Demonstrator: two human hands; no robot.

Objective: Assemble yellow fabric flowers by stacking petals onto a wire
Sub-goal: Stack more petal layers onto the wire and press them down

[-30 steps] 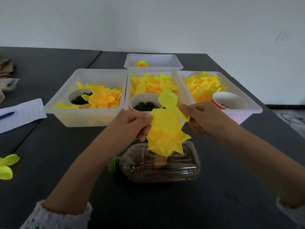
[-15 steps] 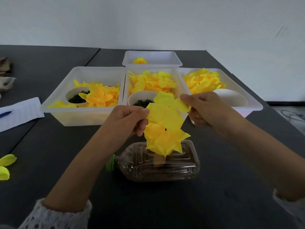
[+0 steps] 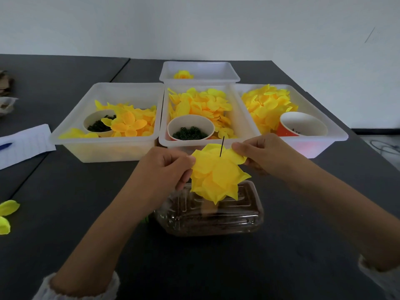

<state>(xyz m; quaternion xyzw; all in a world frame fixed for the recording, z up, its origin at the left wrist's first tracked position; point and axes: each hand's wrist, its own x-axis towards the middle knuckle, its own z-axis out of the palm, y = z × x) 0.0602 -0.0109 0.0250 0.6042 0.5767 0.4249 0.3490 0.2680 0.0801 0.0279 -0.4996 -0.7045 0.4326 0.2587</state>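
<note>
Yellow fabric flower (image 3: pixel 217 176), part-built, held between my two hands above a clear plastic bottle (image 3: pixel 208 213) lying on its side on the dark bench (image 3: pixel 216 267). My left hand (image 3: pixel 161 169) pinches the flower's left edge between thumb and fingers; my right hand (image 3: pixel 263 154) pinches the top petal's right edge in the same way. A thin dark wire (image 3: pixel 221 146) pokes up through the middle of the upper petals, its tip standing free above them. The lower, pointed petals hang in front of the bottle; whether they touch it I cannot tell.

Behind my hands stand three translucent white bins side by side: the left bin (image 3: pixel 104 146) holds orange-yellow petals and a white cup of dark green pieces (image 3: pixel 97 124); the middle bin (image 3: pixel 244 124) holds yellow petals and a paper cup of green rings (image 3: pixel 190 131); the right bin (image 3: pixel 333 131) holds yellow petals and a red paper cup (image 3: pixel 302 124). A smaller bin (image 3: pixel 216 70) behind them contains one finished yellow flower (image 3: pixel 183 74). At far left lie lined paper with a blue pen (image 3: pixel 5 146) and two loose yellow-green petals (image 3: pixel 6 215).
</note>
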